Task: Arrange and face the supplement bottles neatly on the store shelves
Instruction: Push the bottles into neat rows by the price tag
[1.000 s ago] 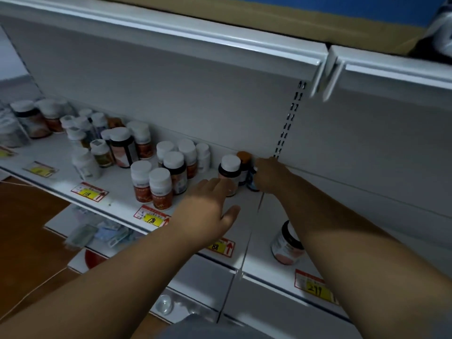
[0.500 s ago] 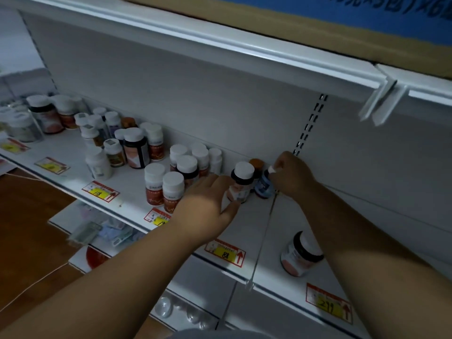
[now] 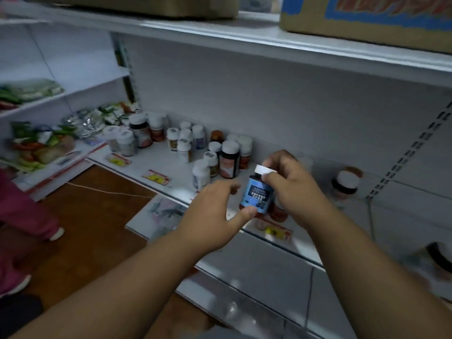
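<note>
White metal shelving fills the view, with a pale back panel, a slotted upright (image 3: 406, 152) at the right and cardboard boxes (image 3: 367, 15) on the top shelf (image 3: 244, 42). Both bare forearms reach up from the bottom edge and meet above the front lip of the middle shelf (image 3: 171, 172).

Right hand (image 3: 291, 182) is curled over a bottle (image 3: 258, 194), fingers wrapped behind it and the thumb (image 3: 269, 178) pressed at its white cap (image 3: 263, 170), so it grips the bottle near the top. Left hand (image 3: 215, 216) is spread, fingers loosely extended toward the bottle's side, its thumb tip touching the bottle's lower edge.

That bottle is held in the air, slightly tilted, just in front of the shelf edge and apart from the rest. It is a small round container with a glossy blue label bearing white print and a smooth white screw cap.

Behind and to the left stands a loose cluster of bottles (image 3: 227, 157) on the shelf, mostly white-capped, some dark with reddish labels, some pale plastic. One dark bottle (image 3: 344, 184) stands alone to the right, blurred. Yellow and red price tags (image 3: 156, 178) line the shelf lip. Bagged goods (image 3: 44, 143) in green and red lie on the shelves at far left. Below is brown wooden floor (image 3: 93, 211), and a pink sleeve or garment (image 3: 22, 211) shows at the left edge
</note>
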Demonstrator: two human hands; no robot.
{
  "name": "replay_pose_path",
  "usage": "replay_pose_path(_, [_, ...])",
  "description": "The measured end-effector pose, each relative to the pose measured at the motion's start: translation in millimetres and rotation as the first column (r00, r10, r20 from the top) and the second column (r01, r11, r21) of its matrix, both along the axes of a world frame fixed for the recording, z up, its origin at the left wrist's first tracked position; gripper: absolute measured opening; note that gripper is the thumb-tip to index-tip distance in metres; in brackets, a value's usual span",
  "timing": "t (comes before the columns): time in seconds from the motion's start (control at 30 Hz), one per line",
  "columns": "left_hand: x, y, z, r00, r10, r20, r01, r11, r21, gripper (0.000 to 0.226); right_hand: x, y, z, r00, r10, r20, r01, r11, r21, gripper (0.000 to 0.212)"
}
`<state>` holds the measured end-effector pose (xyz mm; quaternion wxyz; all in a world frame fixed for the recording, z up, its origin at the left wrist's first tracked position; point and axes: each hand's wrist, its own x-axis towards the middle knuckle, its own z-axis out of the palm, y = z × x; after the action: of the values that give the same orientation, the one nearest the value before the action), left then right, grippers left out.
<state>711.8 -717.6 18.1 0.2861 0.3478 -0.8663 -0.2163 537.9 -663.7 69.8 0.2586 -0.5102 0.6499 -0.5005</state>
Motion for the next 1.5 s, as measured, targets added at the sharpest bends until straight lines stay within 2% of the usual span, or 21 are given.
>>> replay_pose_path(0.17, [62, -37, -6, 0.996, 0.089, 0.006, -0.089, 0.995, 0.044, 0.062, 56, -52, -9, 0.987, 0.146, -0.061, -0.146, 0.989, 0.005, 0.012])
replay_pose_path(0.37, [98, -96, -25, 0.953, 0.249, 0.174, -0.255, 0.967, 0.013, 0.077, 90, -119, -22, 0.941, 0.233, -0.245, -0.236, 0.972, 0.017, 0.012])
replay_pose_path(0.47, [119, -124, -30, 0.927, 0.278, 0.251, -0.278, 0.96, -0.037, 0.079, 106, -156, -29, 0.927, 0.262, -0.267, -0.257, 0.965, 0.054, 0.014])
replay_pose_path(0.6, [141, -169, -42, 0.916, 0.3, 0.267, -0.301, 0.953, -0.038, 0.076, 132, -199, -44, 0.894, 0.278, -0.352, -0.271, 0.96, 0.071, 0.02])
replay_pose_path(0.73, [150, -224, -60, 0.94, 0.198, 0.277, -0.214, 0.976, 0.03, 0.078, 154, -249, -58, 0.839, 0.229, -0.493, -0.202, 0.973, 0.108, 0.022])
replay_pose_path(0.8, [151, -258, -67, 0.936, 0.149, 0.318, -0.187, 0.978, 0.092, 0.081, 160, -272, -64, 0.842, 0.198, -0.502, -0.158, 0.98, 0.121, 0.017])
replay_pose_path(0.87, [152, -288, -75, 0.951, 0.078, 0.299, -0.124, 0.983, 0.138, 0.083, 167, -288, -71, 0.846, 0.153, -0.51, -0.123, 0.988, 0.091, 0.017])
replay_pose_path(1.0, [152, -334, -91, 0.958, -0.092, 0.27, 0.052, 0.987, 0.152, 0.071, 188, -311, -82, 0.853, 0.058, -0.518, -0.029, 0.998, 0.064, 0.019])
replay_pose_path(1.1, [154, -346, -101, 0.961, -0.113, 0.252, 0.099, 0.993, 0.065, 0.062, 208, -326, -90, 0.841, 0.041, -0.54, 0.045, 0.989, 0.143, 0.019])
replay_pose_path(1.23, [157, -355, -111, 0.964, -0.088, 0.252, 0.106, 0.993, -0.058, 0.063, 220, -333, -93, 0.843, -0.005, -0.538, 0.094, 0.986, 0.137, 0.021])
replay_pose_path(1.5, [154, -362, -111, 0.933, -0.103, 0.345, 0.121, 0.992, -0.03, 0.059, 221, -335, -104, 0.808, -0.059, -0.586, 0.135, 0.987, 0.087, 0.018])
